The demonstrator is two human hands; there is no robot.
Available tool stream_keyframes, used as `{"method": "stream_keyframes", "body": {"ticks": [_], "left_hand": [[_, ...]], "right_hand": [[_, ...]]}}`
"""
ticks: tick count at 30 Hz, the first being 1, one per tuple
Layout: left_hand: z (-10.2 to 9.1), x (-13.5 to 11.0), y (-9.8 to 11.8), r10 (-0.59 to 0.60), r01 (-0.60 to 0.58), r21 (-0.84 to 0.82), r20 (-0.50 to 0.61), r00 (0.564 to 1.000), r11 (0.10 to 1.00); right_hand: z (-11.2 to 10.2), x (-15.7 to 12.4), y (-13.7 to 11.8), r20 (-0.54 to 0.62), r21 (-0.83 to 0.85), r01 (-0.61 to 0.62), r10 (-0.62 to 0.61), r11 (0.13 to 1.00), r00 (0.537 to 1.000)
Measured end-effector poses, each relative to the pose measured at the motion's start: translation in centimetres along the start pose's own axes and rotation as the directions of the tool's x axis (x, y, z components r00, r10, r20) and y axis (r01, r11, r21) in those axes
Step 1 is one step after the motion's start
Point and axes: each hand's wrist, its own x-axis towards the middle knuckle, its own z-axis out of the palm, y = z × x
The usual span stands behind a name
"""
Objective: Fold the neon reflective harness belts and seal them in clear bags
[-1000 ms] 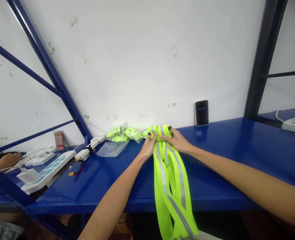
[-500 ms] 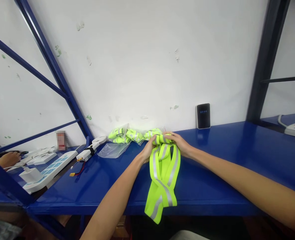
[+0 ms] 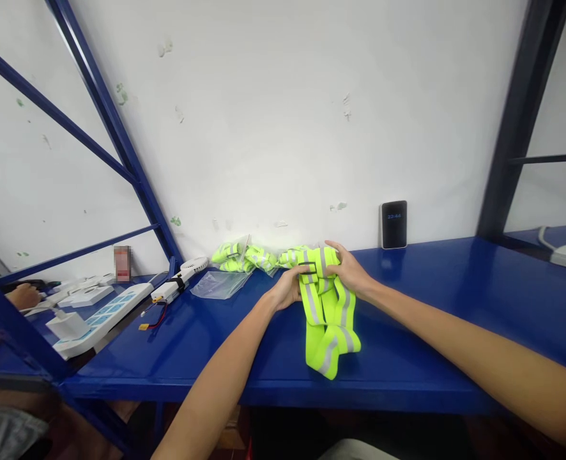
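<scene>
Both of my hands hold a neon-yellow reflective strap point(image 3: 328, 313) with silver stripes. Its upper part is gathered between them, and the loops hang down onto the blue table. My left hand point(image 3: 287, 287) pinches the strap's left side beside a small black buckle point(image 3: 306, 265). On the right, my right hand point(image 3: 350, 271) is closed around the folded upper part, its fingers partly behind the fabric. Just beyond my hands, bagged bundles of the same neon strap point(image 3: 261, 259) lie against the wall. A flat clear plastic bag point(image 3: 218, 285) rests left of them.
A dark-screened device point(image 3: 393, 225) leans on the wall at the right. Leftward on the blue table point(image 3: 427, 313) are a white handheld fan point(image 3: 190, 269), a battery lead point(image 3: 151, 324) and a power strip point(image 3: 105, 322). Another person's hand point(image 3: 23, 297) shows beyond the blue frame point(image 3: 120, 137).
The strap's hanging loops have risen and shifted right, off the table's front edge. Its upper fold is turned, showing the black buckle. The view has shifted slightly.
</scene>
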Motion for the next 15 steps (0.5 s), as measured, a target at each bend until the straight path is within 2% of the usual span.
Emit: {"method": "stream_keyframes", "body": {"ticks": [5,8,10,12,15], "left_hand": [[1.0,0.1,-0.5,-0.005,0.006,-0.039,0.025,1.000,0.999],[2.2,0.3,-0.8,0.130,-0.132,-0.084,-0.035,0.991,0.988],[2.8,0.5,-0.9,0.226,-0.236,-0.079,-0.120,0.967,0.968],[3.0,0.5,-0.8,0.285,-0.301,-0.061,-0.184,0.941,0.952],[2.7,0.6,-0.5,0.324,-0.349,-0.063,-0.245,0.914,0.935]], "right_hand": [[0.1,-0.3,-0.1,-0.022,-0.066,0.063,-0.064,0.996,0.998],[0.3,-0.8,-0.2,-0.059,-0.087,0.188,-0.193,0.978,0.979],[0.5,-1.0,-0.4,-0.078,0.000,0.228,-0.227,0.974,0.971],[0.7,-1.1,-0.8,-0.080,0.157,0.185,-0.174,0.970,0.981],[0.9,-1.3,-1.6,0.021,0.375,0.017,-0.027,0.927,0.999]]}}
